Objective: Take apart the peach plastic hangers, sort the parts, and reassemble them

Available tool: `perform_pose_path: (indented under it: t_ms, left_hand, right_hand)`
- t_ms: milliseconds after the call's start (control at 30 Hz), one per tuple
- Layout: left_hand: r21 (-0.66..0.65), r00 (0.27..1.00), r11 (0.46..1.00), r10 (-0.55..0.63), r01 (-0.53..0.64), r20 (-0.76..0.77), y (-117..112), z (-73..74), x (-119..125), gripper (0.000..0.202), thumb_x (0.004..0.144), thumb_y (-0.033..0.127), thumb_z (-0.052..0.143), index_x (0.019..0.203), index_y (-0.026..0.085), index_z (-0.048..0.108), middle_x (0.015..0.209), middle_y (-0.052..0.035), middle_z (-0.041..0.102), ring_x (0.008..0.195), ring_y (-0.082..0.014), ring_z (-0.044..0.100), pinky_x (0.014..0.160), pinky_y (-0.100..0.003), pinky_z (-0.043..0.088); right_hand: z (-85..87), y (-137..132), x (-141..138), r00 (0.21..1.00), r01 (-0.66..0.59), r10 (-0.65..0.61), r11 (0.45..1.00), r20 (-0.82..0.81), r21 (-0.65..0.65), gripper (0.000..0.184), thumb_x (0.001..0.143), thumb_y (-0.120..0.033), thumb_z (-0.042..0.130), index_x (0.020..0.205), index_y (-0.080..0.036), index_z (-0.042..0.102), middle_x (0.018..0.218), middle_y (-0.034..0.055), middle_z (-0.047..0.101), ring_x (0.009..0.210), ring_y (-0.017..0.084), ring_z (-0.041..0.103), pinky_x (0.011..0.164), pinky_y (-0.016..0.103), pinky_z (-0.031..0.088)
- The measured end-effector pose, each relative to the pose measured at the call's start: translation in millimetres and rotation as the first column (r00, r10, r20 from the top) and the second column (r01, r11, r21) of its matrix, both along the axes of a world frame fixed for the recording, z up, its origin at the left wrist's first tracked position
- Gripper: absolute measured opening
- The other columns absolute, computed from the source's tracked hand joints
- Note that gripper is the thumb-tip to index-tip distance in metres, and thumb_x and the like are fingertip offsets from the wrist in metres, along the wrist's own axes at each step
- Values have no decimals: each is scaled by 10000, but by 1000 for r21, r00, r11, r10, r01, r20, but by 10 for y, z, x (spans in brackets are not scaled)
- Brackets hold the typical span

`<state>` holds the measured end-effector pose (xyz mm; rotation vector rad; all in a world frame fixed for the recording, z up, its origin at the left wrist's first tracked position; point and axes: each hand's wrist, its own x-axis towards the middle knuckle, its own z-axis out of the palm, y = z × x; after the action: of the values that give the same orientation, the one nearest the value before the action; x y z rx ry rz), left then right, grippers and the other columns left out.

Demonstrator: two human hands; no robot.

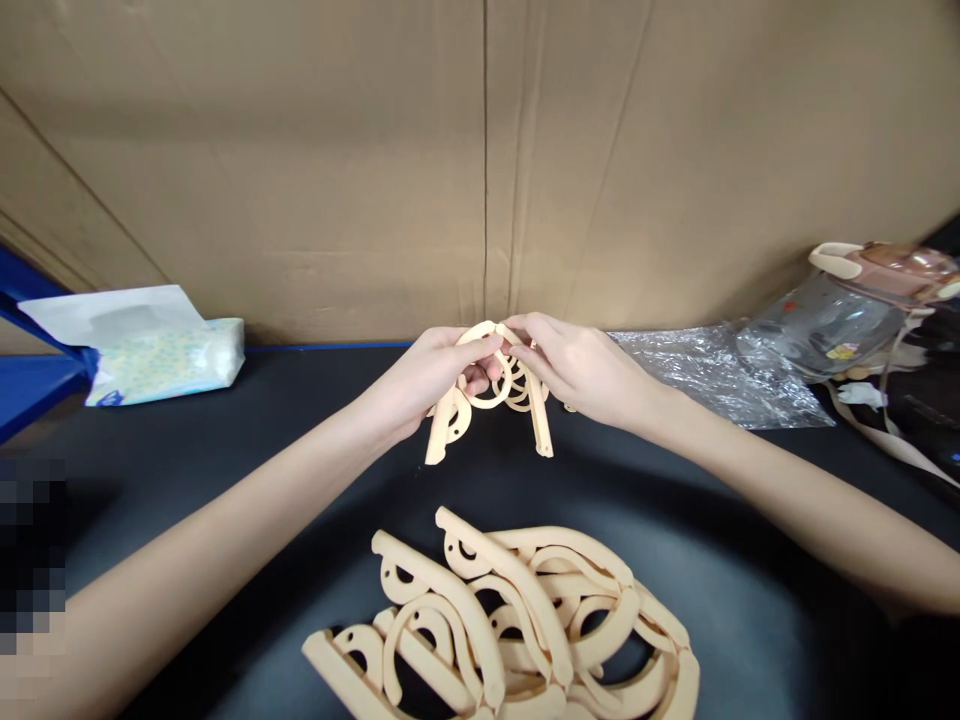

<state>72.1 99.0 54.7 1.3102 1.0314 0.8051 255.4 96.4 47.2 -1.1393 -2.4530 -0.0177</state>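
Both my hands meet at the middle of the black table (225, 440), holding one beige plastic folding hanger (495, 390) above it. My left hand (431, 375) grips the hanger's left arm, fingers curled round it. My right hand (574, 365) pinches the top and right arm. The hanger is bent into an arch, its two ends pointing down and its ring-shaped hook parts between my fingers. A pile of several like beige hangers (517, 625) lies nearer to me, below my hands.
A cardboard wall (480, 150) closes off the back. A pack of tissues (142, 345) lies at far left by a blue frame (30, 385). Crumpled clear plastic (712, 375) and a clear water bottle with a pink lid (855, 310) lie at right.
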Motion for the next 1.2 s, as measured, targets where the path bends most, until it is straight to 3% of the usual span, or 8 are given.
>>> perform_pose_path:
  t_ms: [133, 400, 533, 633, 733, 867, 1033, 1200]
  left_hand:
    - [-20, 1000, 1000, -23, 23, 7, 12, 12, -11, 254, 918, 240, 543, 688, 141, 586, 587, 0, 524, 427, -51, 397, 405, -181, 283]
    - [-14, 995, 996, -85, 85, 51, -30, 18, 16, 251, 928, 176, 513, 678, 158, 514, 553, 18, 479, 417, -45, 395, 380, -156, 285]
    - [-8, 997, 997, -76, 77, 28, -47, 17, 75, 260, 943, 186, 509, 685, 162, 489, 545, 32, 457, 418, -36, 376, 394, -150, 288]
    - [58, 1000, 998, 10, -9, -15, -91, -6, 140, 254, 931, 147, 523, 689, 174, 451, 545, 57, 421, 430, -35, 375, 415, -146, 297]
    - [71, 998, 997, 20, -16, -61, -141, -29, 151, 266, 887, 129, 593, 682, 185, 432, 520, 81, 377, 414, -34, 338, 398, -149, 247]
    - [122, 995, 992, 2, 11, -103, -118, -8, 56, 224, 894, 211, 602, 697, 168, 505, 523, 55, 448, 439, -52, 375, 414, -167, 282]
    - [55, 998, 998, -16, 12, 57, -14, 49, -52, 275, 892, 325, 619, 1104, 151, 637, 854, -36, 664, 578, -93, 541, 486, -196, 428]
    - [-33, 967, 992, -110, 120, 229, -30, 87, -39, 368, 923, 304, 372, 1102, 130, 642, 1062, -124, 715, 767, -210, 678, 679, -341, 572]
  right_hand:
    - [-35, -21, 3, 999, 19, -17, 998, -34, 57, 283, 1031, -276, 361, 1189, -137, 550, 1094, 96, 683, 824, 200, 652, 704, 302, 460]
    - [-100, -15, -15, 931, 44, -185, 912, 314, 407, 333, 978, -77, 281, 1051, -134, 602, 919, 105, 657, 778, 210, 611, 537, 319, 332]
    - [-155, -38, -50, 932, 70, -188, 932, 311, 356, 405, 972, -49, 219, 1117, -118, 591, 908, 128, 673, 764, 218, 620, 555, 326, 328]
    - [-158, 13, -44, 948, 216, -246, 963, 200, 163, 337, 943, -49, 299, 1055, -112, 611, 867, 140, 681, 691, 221, 618, 547, 320, 318]
    - [-76, 190, 127, 953, 276, -274, 961, 128, 0, 248, 942, -105, 382, 908, -149, 624, 691, 78, 655, 534, 180, 554, 547, 302, 345]
    - [23, 483, 480, 916, 398, -399, 917, -53, -25, 395, 1036, -278, 248, 1006, -161, 624, 791, 101, 688, 641, 207, 610, 655, 332, 425]
    - [-147, 632, 579, 877, 475, -467, 878, 108, -63, 346, 1010, -222, 337, 986, -129, 669, 1011, 177, 718, 891, 271, 672, 758, 350, 432]
    - [-336, 612, 410, 840, 528, -507, 846, 195, -70, 353, 999, -238, 372, 971, -117, 703, 975, 179, 739, 874, 276, 683, 712, 333, 428]
